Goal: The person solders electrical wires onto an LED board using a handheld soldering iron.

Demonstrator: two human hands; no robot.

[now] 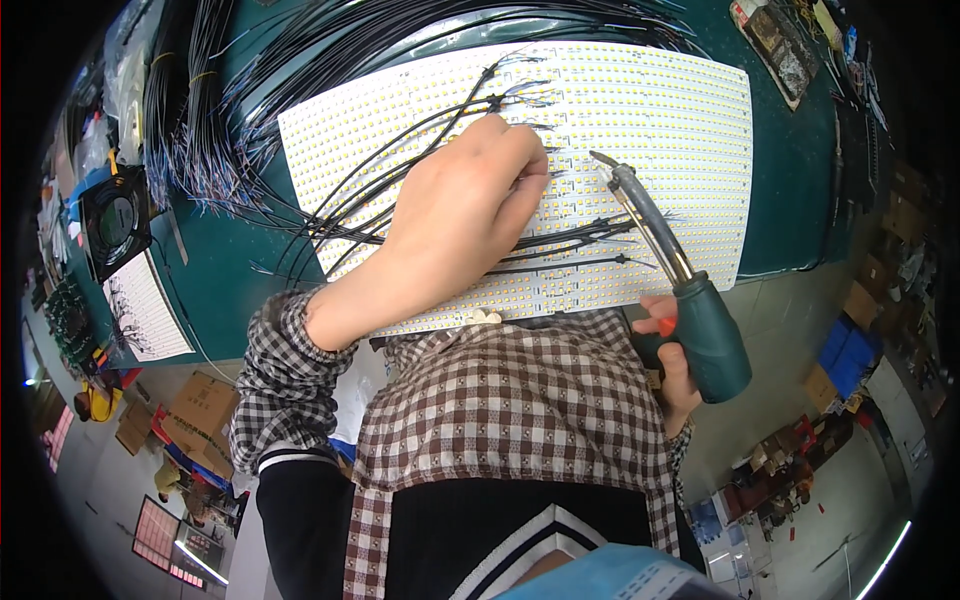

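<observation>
A white LED panel [660, 130] with rows of small yellow chips lies in front of me. My left hand [465, 190] rests over it with its fingers pinched together, on a thin black cable as far as shows; the fingertips are partly hidden. Several black cables [380, 165] with stripped, coloured wire ends run across the panel toward its middle column. In my right hand [678, 375] is a soldering iron [710, 335] with a green handle, the fingers closed round it. The iron's dark, bent tip [603, 158] points up and left, over the panel just right of the left hand.
Bundles of black cables [205, 130] lie at the far left and behind the panel on the green table [225, 320]. At the left stand a black fan [115, 220] and a smaller white panel [150, 310]. A worn, dirty flat box [772, 50] sits at the far right.
</observation>
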